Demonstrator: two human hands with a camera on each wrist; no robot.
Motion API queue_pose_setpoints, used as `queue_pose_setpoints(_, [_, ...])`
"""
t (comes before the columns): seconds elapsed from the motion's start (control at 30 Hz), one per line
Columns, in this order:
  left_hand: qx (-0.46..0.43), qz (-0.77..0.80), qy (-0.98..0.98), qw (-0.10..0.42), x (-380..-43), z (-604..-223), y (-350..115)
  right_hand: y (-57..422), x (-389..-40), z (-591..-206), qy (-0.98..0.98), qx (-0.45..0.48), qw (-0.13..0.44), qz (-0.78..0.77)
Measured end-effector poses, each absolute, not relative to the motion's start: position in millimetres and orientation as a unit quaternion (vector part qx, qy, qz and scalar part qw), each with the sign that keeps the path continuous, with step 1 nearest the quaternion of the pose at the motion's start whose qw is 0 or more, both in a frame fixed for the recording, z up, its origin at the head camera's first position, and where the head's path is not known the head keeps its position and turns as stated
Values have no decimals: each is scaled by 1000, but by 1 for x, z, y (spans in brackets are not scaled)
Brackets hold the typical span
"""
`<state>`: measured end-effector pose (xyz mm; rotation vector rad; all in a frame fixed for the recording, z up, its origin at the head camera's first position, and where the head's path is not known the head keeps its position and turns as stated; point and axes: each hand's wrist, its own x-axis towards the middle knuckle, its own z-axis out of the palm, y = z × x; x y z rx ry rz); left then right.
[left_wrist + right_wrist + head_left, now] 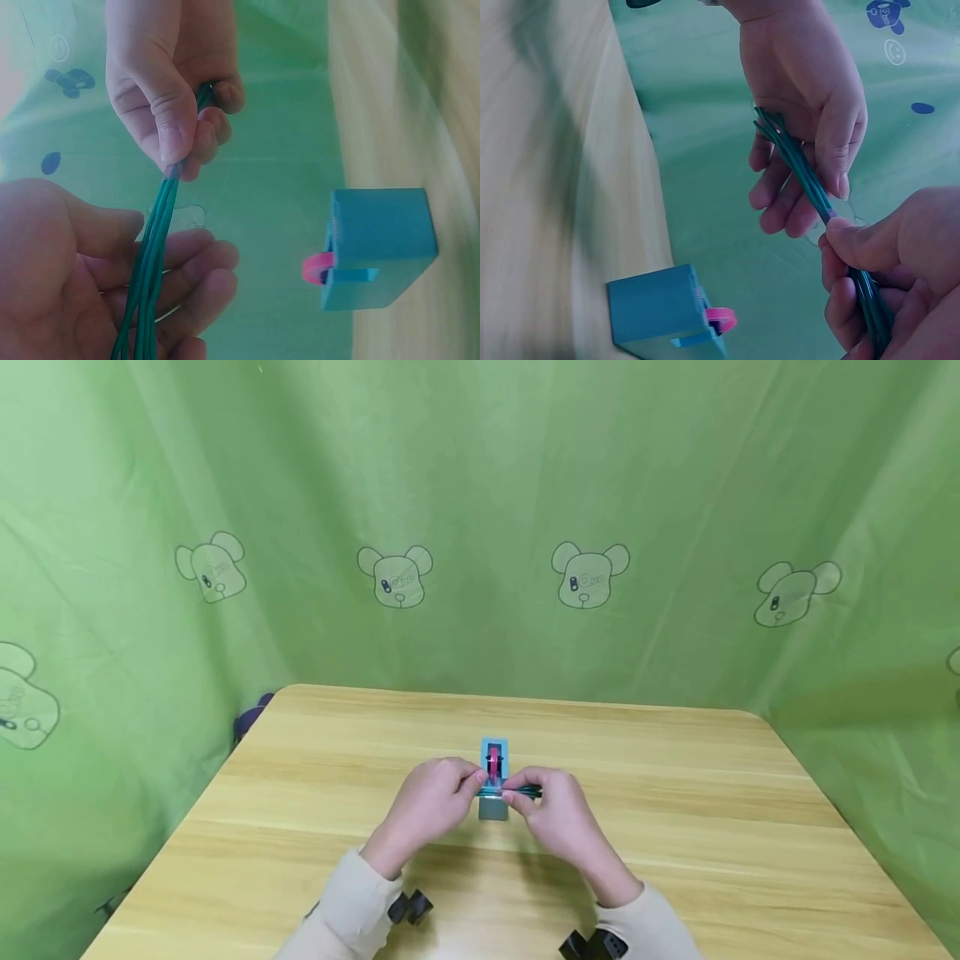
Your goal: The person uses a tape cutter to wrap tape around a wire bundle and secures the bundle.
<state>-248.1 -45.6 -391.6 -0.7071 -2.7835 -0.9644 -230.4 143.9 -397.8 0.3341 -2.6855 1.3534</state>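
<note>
A bundle of thin green strands (152,247) runs between the two hands, with a short band of clear, purplish tape (174,171) round it. My right hand (557,810) pinches the bundle at that band between thumb and fingers, in both wrist views. The left hand (435,795) has its fingers loosely extended, and the strands lie across them beside the thumb. Just beyond the hands stands a blue tape dispenser (386,232) with a pink roll (318,268) in it; the head view shows it partly behind the fingers.
The wooden table (300,760) extends to both sides of the hands. Green curtains (495,460) with printed bear heads surround it. Black wrist-worn devices (411,907) sit at the sleeves. A purple object (247,720) shows past the table's left edge.
</note>
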Motion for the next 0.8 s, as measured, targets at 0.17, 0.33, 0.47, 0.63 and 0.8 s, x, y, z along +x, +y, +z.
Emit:
queue_pose_setpoints(0.17, [-238,-312,-918,61,-242,-385,-45,145,-226,-389,-888,114,64,442])
queue_pose_setpoints(0.33, [-246,-311,-916,67,-238,-379,-46,145,-223,-382,-891,117,74,432])
queue_pose_setpoints(0.47, [-251,-308,-915,74,-234,-374,-46,145,-221,-377,-892,120,78,430])
queue_pose_setpoints(0.63, [-261,-304,-912,83,-230,-368,-47,146,-217,-372,-890,124,83,431])
queue_pose_setpoints(0.8, [-276,-293,-910,93,-226,-364,-48,147,-213,-367,-887,131,93,432])
